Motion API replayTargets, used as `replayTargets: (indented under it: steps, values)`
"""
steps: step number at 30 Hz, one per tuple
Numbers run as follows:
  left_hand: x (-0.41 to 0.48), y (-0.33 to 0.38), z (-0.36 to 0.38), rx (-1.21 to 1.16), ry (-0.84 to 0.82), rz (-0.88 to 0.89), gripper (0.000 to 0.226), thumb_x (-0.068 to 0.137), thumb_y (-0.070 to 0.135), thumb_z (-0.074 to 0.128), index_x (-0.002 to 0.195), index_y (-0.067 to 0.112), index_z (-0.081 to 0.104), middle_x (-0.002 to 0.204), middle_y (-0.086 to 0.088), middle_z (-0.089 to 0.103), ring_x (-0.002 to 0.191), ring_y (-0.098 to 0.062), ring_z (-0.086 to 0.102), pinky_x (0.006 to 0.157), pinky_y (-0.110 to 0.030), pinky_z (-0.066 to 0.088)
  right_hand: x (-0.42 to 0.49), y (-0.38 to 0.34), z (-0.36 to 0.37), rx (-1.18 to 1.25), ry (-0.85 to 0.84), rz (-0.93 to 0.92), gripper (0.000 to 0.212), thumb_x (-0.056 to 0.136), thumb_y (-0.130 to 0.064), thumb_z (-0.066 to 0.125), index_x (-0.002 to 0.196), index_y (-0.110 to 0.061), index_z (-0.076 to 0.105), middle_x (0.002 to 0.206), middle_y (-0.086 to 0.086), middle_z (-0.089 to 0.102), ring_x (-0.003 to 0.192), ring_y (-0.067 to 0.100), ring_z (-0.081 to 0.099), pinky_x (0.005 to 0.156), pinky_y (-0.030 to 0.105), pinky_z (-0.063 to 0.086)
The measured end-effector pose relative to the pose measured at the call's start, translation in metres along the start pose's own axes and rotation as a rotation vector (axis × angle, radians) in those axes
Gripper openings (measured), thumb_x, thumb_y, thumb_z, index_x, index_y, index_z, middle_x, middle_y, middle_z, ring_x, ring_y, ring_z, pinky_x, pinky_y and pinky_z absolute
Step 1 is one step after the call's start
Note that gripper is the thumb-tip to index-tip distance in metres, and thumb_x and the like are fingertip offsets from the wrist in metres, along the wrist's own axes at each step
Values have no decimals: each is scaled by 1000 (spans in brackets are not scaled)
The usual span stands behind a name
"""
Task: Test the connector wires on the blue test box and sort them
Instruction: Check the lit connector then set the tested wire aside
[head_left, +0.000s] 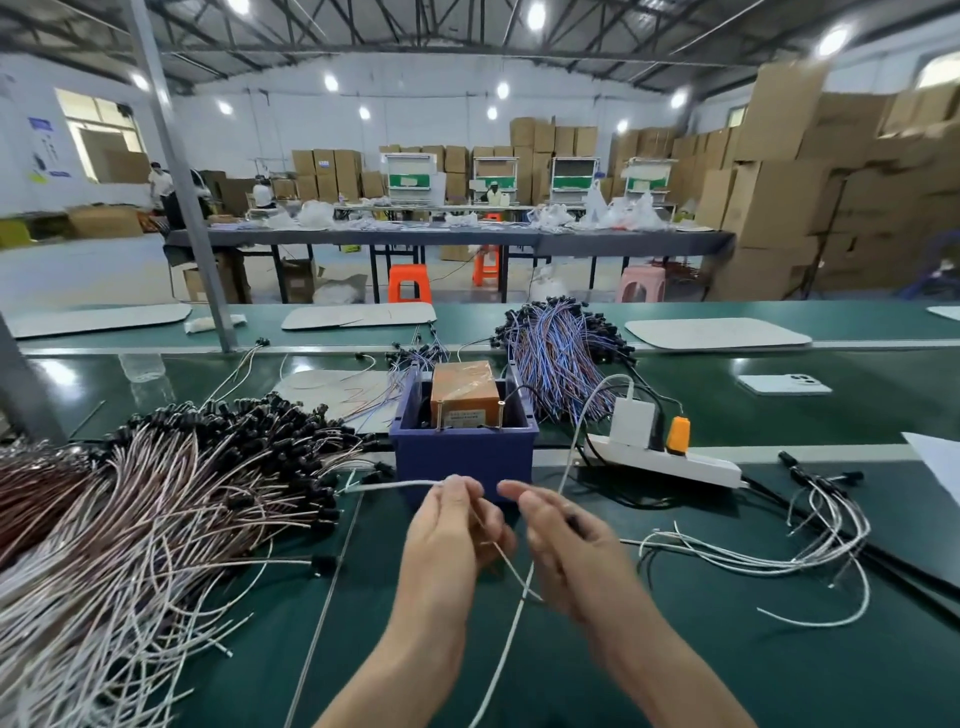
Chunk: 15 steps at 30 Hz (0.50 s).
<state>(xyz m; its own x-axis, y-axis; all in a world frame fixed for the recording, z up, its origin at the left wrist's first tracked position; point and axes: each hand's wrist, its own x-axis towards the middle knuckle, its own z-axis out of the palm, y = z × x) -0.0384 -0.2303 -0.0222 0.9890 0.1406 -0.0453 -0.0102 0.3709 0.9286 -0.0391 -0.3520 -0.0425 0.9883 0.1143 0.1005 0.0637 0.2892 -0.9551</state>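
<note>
The connector wire (395, 486) in hand lies just on the near side of the blue test box (464, 457), at the centre of the counter (701, 665). The left hand (452, 530) pinches it at the fingertips. One end projects left, and a thin length trails down toward the right hand (566, 545). The hands are close together but apart. The right hand is motion-blurred, so it cannot be told whether it grips anything. No wire end touches the box, so the test of this piece is judged pending.

Hazards from here:
- A white cable (498, 665) from the power strip (670, 462) passes between the hands. Snagging it could drag the strip.
- A large pile (156, 519), presumably untested, lies left. A small loose group (779, 556) lies right, and a blue-and-red bundle (561, 353) lies far right of the box. A careless drop would mix the lots.
- The thin wire hangs slack — a light pinch may let it slip.
</note>
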Motion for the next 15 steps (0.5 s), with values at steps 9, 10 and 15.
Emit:
replayTargets:
  steps: [9,10,15]
  values:
    - [27,-8,-13,424,-41,308,30,108,23,43,88,23,65,92,-7,62,92,-24,60,83,-41,50,22,16,16,-286,-137,-136,20,94,-44,59,101,-44,78,93,8,76,84,3,64,79,16,46]
    - [31,-8,-15,447,-52,305,31,107,24,43,87,27,66,90,-6,60,87,-23,58,77,-41,49,24,21,15,-331,-156,-146,16,97,-43,61,101,-45,77,91,11,74,82,7,62,77,22,46]
    - [52,-1,-31,251,-36,274,29,107,21,43,95,14,68,77,-2,71,73,-14,67,65,-22,53,38,41,5,-476,-131,-148,27,87,-66,56,93,-44,72,66,-12,53,62,2,42,58,17,32]
